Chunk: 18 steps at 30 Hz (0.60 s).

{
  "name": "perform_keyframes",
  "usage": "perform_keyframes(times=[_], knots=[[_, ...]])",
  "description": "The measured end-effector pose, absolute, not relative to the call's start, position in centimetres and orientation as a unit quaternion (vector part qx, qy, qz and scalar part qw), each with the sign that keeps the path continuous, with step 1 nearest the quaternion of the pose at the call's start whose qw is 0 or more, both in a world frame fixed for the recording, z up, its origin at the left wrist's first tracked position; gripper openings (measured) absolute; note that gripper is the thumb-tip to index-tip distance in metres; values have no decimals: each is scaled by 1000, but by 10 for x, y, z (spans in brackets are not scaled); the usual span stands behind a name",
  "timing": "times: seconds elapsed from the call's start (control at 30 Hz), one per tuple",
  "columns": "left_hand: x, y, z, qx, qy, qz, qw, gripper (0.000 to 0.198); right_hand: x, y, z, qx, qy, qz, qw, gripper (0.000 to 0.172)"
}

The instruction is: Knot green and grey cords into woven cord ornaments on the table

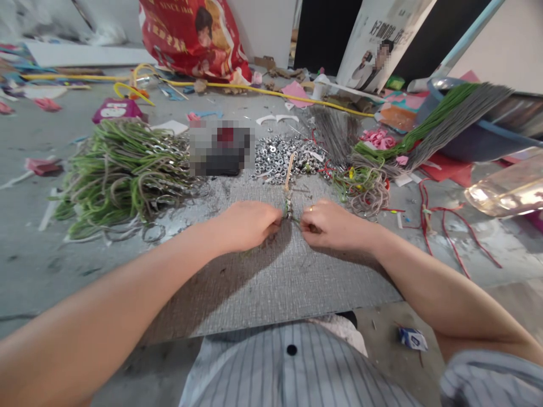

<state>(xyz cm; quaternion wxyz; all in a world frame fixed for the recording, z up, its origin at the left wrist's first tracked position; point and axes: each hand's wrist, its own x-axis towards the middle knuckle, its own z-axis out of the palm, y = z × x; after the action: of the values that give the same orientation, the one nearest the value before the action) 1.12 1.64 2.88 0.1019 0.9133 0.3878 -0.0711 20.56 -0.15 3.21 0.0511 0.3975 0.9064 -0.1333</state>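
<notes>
Both hands work low over a grey textured board (271,294). Between them lies a short cord braid (288,204) strung with small shiny metal nuts, its far end by a tan strip (290,169). My left hand (254,224) is closed at the braid's left side, fingertips pinched on what looks like a thin cord end. On the other side, my right hand (328,224) is closed on a thin greenish cord (297,220) running out from the braid. Just beyond is a heap of loose metal nuts (271,155).
A pile of green and grey corded pieces (114,181) lies left, beside a dark, partly blurred object (223,164). To the right are cut cords (458,113) over a blue basin (449,135), red cords (449,212) and a clear bottle (504,189). A red bag (190,39) stands behind.
</notes>
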Motion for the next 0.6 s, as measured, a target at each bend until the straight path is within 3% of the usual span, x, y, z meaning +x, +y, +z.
perform_keyframes(times=[0.4, 0.6], knots=[[10, 19, 38, 923, 328, -122, 158, 20, 209, -1, 35, 342, 925, -152, 71, 13], [11, 15, 37, 910, 365, -105, 168, 18, 209, -3, 30, 360, 923, -132, 30, 16]])
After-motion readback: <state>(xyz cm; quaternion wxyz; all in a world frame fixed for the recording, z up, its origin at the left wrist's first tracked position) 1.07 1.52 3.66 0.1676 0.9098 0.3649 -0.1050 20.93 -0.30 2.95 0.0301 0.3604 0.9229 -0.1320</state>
